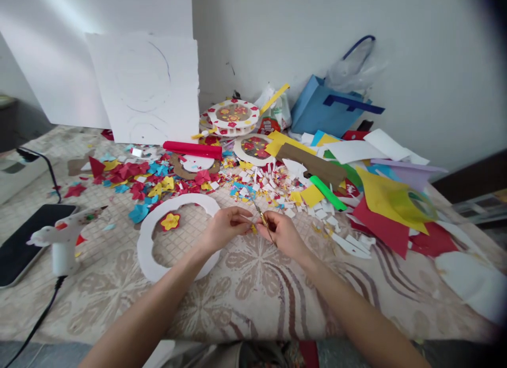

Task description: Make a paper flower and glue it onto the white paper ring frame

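My right hand [282, 232] is closed around a slim gold-coloured pointed tool [264, 223], its tip angled up and to the left. Its exact kind is too small to make out. Close beside it, my left hand [228, 226] pinches a small white piece [251, 219], perhaps paper or foam, near the tool. A bit of yellow [253, 229] shows between the hands. Partly under my left wrist lies a white scalloped ring [147, 245]. Inside the ring opening rests a yellow paper flower [170, 221] with red edges.
A white glue gun [63, 252] and a dark phone [27, 246] occupy the left. Paper flowers [127, 172] and white scraps [269, 180] cover the middle. Decorated round lantern [233, 114], blue bag [317, 112] and white board [146, 88] stand behind; coloured sheets [384, 199] are heaped right.
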`<control>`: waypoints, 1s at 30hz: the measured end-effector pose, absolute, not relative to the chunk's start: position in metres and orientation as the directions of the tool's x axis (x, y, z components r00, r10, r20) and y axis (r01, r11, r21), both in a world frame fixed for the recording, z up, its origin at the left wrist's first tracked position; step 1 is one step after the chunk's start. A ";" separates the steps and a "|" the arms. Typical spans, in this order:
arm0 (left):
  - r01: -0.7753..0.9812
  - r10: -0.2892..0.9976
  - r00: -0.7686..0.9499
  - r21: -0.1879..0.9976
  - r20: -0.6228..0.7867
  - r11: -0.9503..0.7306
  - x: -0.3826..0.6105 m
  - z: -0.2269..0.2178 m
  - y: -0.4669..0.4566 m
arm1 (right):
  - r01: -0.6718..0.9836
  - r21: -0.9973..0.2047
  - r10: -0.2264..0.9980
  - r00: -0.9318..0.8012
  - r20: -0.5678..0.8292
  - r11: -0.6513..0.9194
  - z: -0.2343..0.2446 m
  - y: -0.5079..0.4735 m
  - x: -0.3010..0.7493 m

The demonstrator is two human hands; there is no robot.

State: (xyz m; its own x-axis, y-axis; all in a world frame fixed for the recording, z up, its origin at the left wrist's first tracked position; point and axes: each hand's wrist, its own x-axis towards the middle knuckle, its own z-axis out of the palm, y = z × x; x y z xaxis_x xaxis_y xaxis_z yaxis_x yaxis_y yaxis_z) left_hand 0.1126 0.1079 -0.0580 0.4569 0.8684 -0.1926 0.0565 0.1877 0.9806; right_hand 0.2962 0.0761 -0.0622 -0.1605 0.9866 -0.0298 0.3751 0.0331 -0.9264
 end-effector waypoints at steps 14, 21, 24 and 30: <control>0.104 0.851 0.486 0.980 -0.201 0.172 0.113 -0.059 0.109 | 0.362 -0.932 0.981 -0.178 -0.074 -0.004 -0.059 0.074 0.295; -0.033 0.865 0.429 0.953 -0.260 0.303 0.119 -0.052 0.103 | 0.128 -0.970 0.972 -0.085 -0.220 -0.208 -0.052 0.074 0.291; 0.010 0.860 0.439 0.959 -0.259 0.284 0.123 -0.052 0.099 | 0.103 -0.974 0.977 -0.036 -0.209 -0.204 -0.049 0.074 0.289; 0.033 0.856 0.449 0.962 -0.257 0.272 0.125 -0.058 0.100 | 0.060 -0.977 0.977 -0.041 -0.207 -0.205 -0.050 0.071 0.287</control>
